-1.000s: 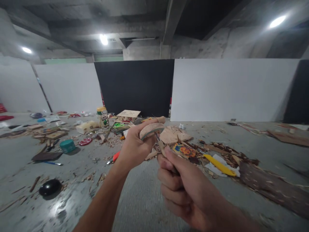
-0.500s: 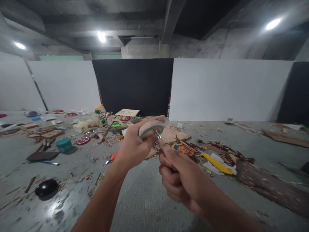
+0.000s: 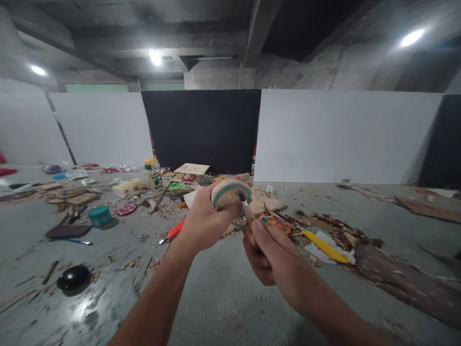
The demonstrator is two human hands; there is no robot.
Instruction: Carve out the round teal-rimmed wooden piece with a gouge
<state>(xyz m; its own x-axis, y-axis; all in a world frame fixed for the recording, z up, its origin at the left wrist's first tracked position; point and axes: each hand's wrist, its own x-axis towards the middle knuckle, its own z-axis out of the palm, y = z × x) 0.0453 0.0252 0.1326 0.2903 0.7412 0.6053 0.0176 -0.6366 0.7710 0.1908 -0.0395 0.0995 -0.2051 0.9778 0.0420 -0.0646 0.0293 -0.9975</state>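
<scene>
A round, pale wooden piece [image 3: 225,191] with a green band near its rim is held up at the centre, its hollow side tilted towards me. My left hand [image 3: 211,218] is closed around its left side and underside, thumb across the lower edge. My right hand [image 3: 270,250] grips a tool with a light wooden handle [image 3: 248,212] and a shiny metal ferrule. The tool's dark tip is at the inside of the wooden piece, near its right edge.
On the littered floor lie a teal lid [image 3: 100,216], a black dome [image 3: 73,278], a red-handled tool [image 3: 175,230], a yellow tool [image 3: 326,246] and dark bark [image 3: 403,283]. A yellow-capped bottle [image 3: 153,174] stands behind. White and black panels [image 3: 201,129] line the back.
The wooden piece has tilted so that more of its hollow side shows. Both hands appear slightly further right, and the view has shifted a little. Both grips are kept.
</scene>
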